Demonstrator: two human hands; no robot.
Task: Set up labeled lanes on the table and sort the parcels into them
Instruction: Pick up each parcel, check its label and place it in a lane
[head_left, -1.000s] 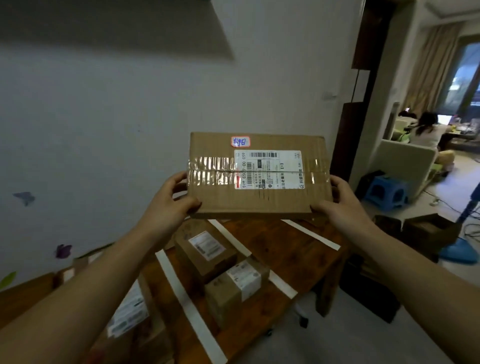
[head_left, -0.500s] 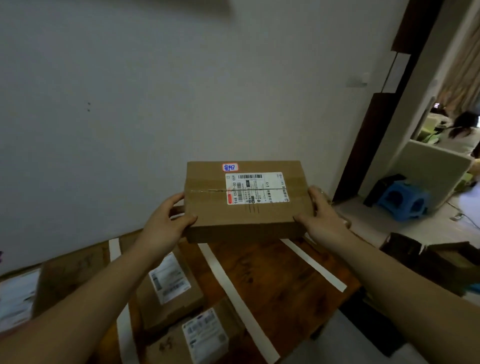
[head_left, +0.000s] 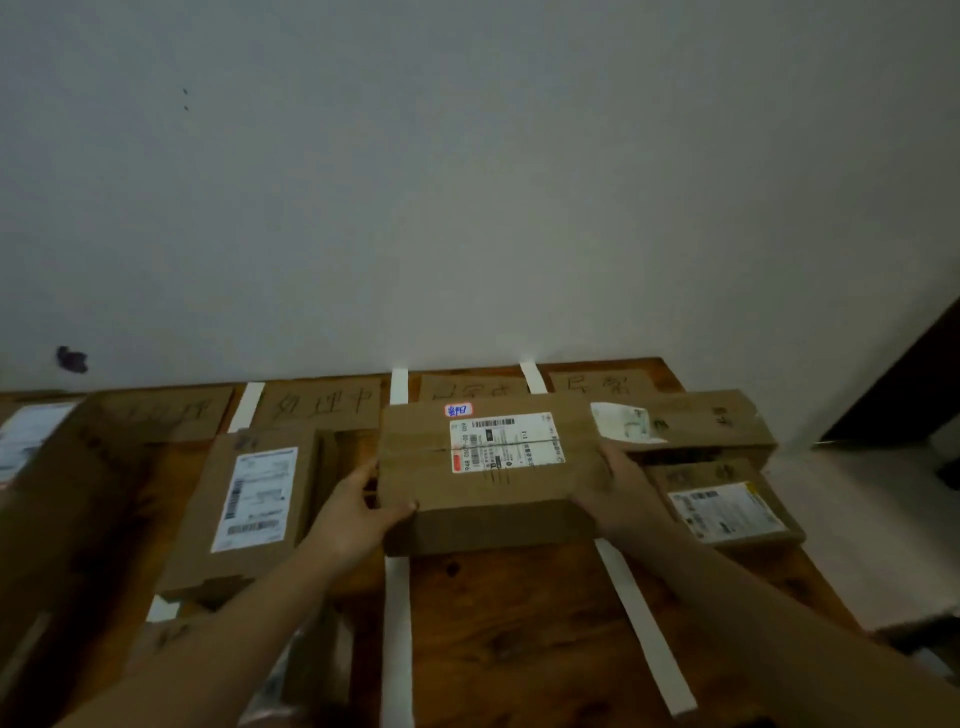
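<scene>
Flat parcel (head_left: 488, 457) is held at the centre of the frame, low over the wooden table (head_left: 519, 634); whether its underside touches the wood cannot be told. Its long axis is laid left to right across the frame, parallel to the far table edge. Its white shipping label (head_left: 506, 441) is turned upward, and a small red-bordered sticker (head_left: 458, 410) is seen near its far edge. The left hand (head_left: 358, 514) is wrapped round the near left corner, with the thumb laid on the corner and the fingers curled along the side. The right hand (head_left: 618, 488) is clamped over the right end, and its fingertips are hidden from view. The parcel is placed between the middle tape strip (head_left: 397, 623) and the right tape strip (head_left: 644, 634), and both strips are partly covered by its ends. Handwritten cardboard lane signs (head_left: 322, 408) are lined up along the far edge against the wall (head_left: 467, 182). Just beside the left hand, a left parcel (head_left: 249, 509) is laid with its length toward the wall. A long parcel (head_left: 696, 421) is set close behind the right hand, and a small parcel (head_left: 727, 506) lies just beside the right wrist. A large box (head_left: 62, 493) is seen at the left edge of the frame. Bare wood is shown in the lower centre between the two strips. At the right of the frame the table edge is bordered by pale floor (head_left: 883, 519).
</scene>
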